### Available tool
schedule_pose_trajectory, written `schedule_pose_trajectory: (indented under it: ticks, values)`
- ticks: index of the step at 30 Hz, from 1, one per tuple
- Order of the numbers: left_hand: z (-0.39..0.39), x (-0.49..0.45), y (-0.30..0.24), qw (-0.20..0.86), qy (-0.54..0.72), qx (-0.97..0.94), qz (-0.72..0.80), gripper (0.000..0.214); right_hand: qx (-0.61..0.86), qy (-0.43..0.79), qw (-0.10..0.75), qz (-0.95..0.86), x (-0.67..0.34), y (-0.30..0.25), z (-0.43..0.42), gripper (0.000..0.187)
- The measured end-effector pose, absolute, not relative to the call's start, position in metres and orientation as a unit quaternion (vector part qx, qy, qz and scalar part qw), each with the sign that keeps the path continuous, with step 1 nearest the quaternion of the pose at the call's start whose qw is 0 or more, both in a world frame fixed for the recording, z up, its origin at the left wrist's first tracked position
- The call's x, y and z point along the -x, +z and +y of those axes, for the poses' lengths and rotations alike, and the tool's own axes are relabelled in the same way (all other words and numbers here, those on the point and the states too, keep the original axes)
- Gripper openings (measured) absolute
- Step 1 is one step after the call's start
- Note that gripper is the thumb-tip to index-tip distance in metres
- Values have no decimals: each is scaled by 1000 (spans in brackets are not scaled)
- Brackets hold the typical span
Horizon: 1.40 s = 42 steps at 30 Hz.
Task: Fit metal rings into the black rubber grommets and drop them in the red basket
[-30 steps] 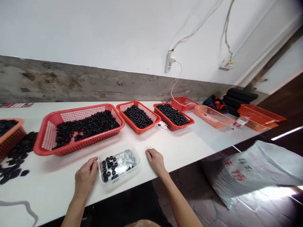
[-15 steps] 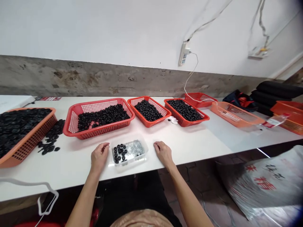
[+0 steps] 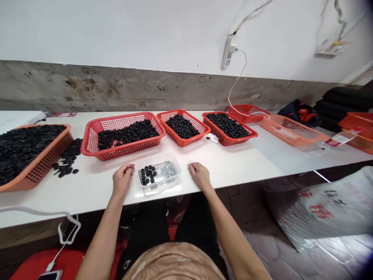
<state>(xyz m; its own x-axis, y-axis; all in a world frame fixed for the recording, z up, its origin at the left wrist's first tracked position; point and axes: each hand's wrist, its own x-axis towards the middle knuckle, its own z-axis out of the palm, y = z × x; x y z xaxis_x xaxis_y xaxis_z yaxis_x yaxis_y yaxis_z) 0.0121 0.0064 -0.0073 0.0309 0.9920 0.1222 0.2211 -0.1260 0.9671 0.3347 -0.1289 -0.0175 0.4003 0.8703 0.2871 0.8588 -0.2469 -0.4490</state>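
A clear plastic box (image 3: 159,188) stands near the table's front edge between my hands. In its left part lie several black ring-shaped pieces (image 3: 148,175). Small shiny, clear or silvery bits (image 3: 168,170) fill the right part; they are too small to name. My left hand (image 3: 122,179) rests on the table just left of the box, its fingers loosely curled together with nothing seen in them. To the right of the box, my right hand (image 3: 199,175) lies on the tabletop with curled fingers, also holding nothing visible. Neither hand touches the box.
Behind the box, red baskets (image 3: 131,147) (image 3: 186,140) (image 3: 230,139) hold small black parts. An orange basket (image 3: 55,155) heaped with black pieces stands left, loose pieces (image 3: 67,163) beside it. Further right are an orange basket (image 3: 294,132) and a bottle (image 3: 342,137). A white sack (image 3: 329,210) stands on the floor.
The view has tipped slightly downward, so the table appears higher and more of my lap shows. My hands and the box have kept their places.
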Motion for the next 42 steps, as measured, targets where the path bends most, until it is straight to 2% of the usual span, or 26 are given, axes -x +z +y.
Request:
schedule_pose_trajectory:
  ticks: [10,20,29,31,36,42]
  values:
    - [6,-12,-8,402,453,-599,523,29,780,22,306,-546,-337,-19,-131,28]
    - [-1,-12,-7,416,451,-603,510,34,755,29,333,-564,-339,-18,-134,43]
    - [-12,-16,5,475,413,-612,479,41,742,75,371,-553,-346,-21,-140,46]
    - [-13,-17,8,484,406,-616,471,43,731,100,394,-549,-344,-21,-141,47]
    - [-16,-16,12,487,404,-613,474,43,661,256,444,-548,-327,-13,-132,52]
    - [-12,-16,8,490,385,-601,500,45,667,295,451,-515,-312,3,-109,54]
